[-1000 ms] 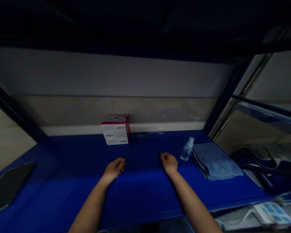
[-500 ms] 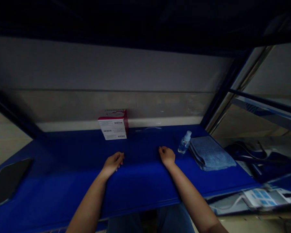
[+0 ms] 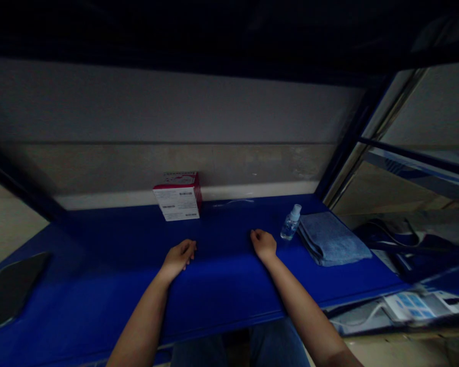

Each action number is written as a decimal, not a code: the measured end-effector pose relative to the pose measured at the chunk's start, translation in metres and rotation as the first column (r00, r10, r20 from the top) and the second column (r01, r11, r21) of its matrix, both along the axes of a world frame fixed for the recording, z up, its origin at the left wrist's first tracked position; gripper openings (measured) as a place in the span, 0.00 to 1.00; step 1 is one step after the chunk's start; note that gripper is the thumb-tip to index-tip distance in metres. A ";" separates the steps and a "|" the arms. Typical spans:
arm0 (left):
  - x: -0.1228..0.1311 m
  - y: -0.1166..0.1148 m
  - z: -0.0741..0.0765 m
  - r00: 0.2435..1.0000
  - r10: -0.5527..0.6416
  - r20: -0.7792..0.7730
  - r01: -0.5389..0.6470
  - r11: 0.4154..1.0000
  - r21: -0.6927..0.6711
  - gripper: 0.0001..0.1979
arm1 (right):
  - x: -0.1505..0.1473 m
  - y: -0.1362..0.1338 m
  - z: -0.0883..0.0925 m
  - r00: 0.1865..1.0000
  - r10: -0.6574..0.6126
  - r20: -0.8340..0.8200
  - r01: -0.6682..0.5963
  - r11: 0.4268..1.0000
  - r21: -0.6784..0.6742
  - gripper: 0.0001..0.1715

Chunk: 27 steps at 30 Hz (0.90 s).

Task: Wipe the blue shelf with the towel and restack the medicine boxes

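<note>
Left hand (image 3: 178, 257) and right hand (image 3: 263, 244) rest on the blue table (image 3: 222, 290), the fingers of each loosely clenched. A printed box (image 3: 179, 205) stands beyond the left hand; a spray bottle (image 3: 289, 227) stands between the right hand and a folded cloth (image 3: 332, 239).

Two hands (image 3: 179, 256) (image 3: 263, 244), one box (image 3: 178, 203), one bottle (image 3: 289, 227), one cloth (image 3: 332, 238)

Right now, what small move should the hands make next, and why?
I'd probably ease the right hand sideways toward the small clear bottle: of the loose things, the bottle stands closest to it, beside the folded cloth, and no object shows in that hand.
</note>
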<state>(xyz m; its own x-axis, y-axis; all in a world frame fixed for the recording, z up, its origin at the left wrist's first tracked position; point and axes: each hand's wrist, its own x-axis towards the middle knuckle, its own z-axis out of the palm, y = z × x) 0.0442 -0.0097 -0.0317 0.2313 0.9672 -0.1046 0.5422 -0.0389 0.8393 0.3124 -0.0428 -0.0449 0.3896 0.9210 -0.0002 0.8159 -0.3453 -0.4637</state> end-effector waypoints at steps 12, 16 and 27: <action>-0.001 0.000 0.000 1.000 0.022 0.008 -0.022 1.000 0.009 0.20 | -0.004 0.004 -0.005 1.000 0.012 -0.018 -0.011 1.000 0.028 0.23; -0.001 -0.001 0.000 1.000 0.018 0.013 -0.018 1.000 0.007 0.19 | -0.004 0.004 -0.006 1.000 0.013 -0.016 -0.012 0.999 0.036 0.23; -0.004 0.004 -0.007 1.000 0.021 -0.003 -0.021 0.999 0.027 0.20 | -0.006 0.005 -0.008 1.000 0.015 -0.012 -0.015 0.999 0.052 0.22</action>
